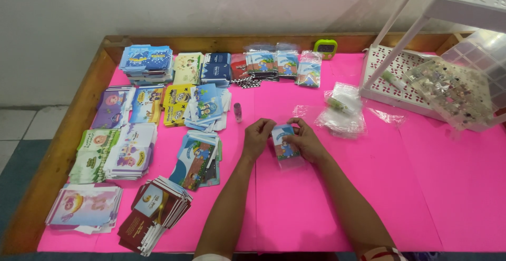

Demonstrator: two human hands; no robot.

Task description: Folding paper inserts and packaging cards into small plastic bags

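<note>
In the head view, the person works at a table covered with a bright pink sheet [327, 208], and both bare hands meet near the middle of it. The left hand [258, 134] and the right hand [307, 141] hold 1 small illustrated card in a clear plastic sleeve [284, 146] between them. The fingers of both hands are curled and closed on its upper part, the left hand pinching the top left corner, the right hand holding the right edge. The card's long axis runs away from the person toward the wall, slightly tilted, and its lower end rests on or just above the pink sheet; which of these cannot be told. The 2 hands are equally near, 1 on each side. To the left lie many stacks of illustrated cards [129, 153], and a small glue stick [237, 112] stands just beyond the left hand. To the right, near the right hand, there is a heap of empty clear sleeves [342, 114], and further away a white perforated rack [392, 69].
</note>
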